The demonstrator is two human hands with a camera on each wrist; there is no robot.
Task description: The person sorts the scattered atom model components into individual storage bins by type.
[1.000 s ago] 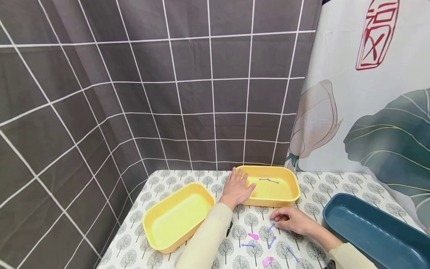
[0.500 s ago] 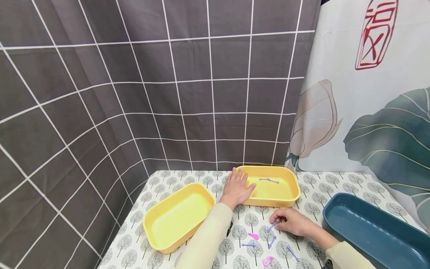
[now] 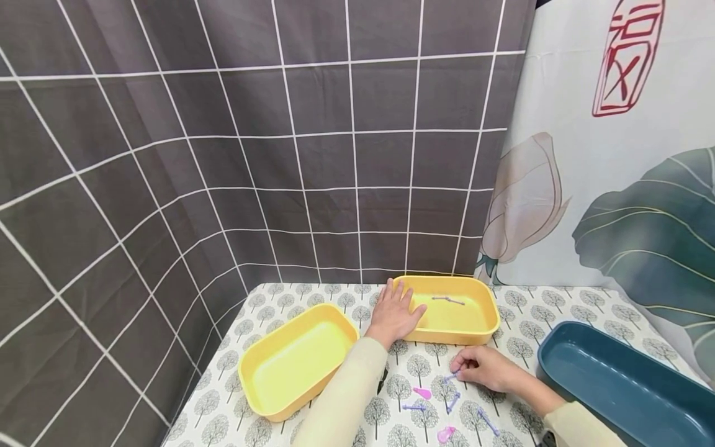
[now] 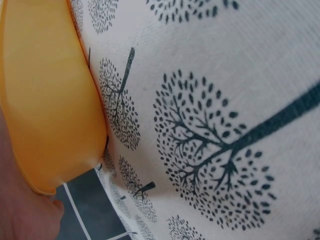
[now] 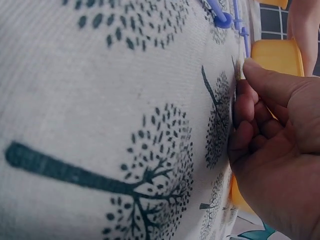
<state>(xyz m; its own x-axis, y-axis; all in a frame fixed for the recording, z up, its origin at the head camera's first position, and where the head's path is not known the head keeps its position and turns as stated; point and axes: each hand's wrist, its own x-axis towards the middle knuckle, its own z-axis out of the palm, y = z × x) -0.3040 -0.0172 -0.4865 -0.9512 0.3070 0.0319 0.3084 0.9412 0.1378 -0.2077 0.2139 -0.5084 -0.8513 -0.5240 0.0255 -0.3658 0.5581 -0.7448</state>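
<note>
My left hand (image 3: 391, 316) rests over the left end of the far yellow bin (image 3: 447, 338), fingers spread and nearly straight across its rim. Two thin purple rods (image 3: 449, 300) lie inside that bin. In front of it, my right hand (image 3: 483, 366) pinches the upper end of a small purple plastic rod (image 3: 451, 377) between thumb and forefinger, low over the cloth. Its other fingers curl toward the palm in the right wrist view. Nearby on the cloth lie more purple rods (image 3: 413, 407) with knobbed ends and two pink teardrop-shaped pieces (image 3: 422, 393).
Another yellow bin (image 3: 296, 363) stands at the left, angled, beside my left forearm. A long dark blue bin (image 3: 614, 379) is at the right, close to my right wrist. The tree-print cloth (image 3: 346, 299) ends at a dark gridded curtain (image 3: 313, 205) behind.
My right thumb and forefinger have come together on the end of the purple rod. My left hand and the bins have stayed in place.
</note>
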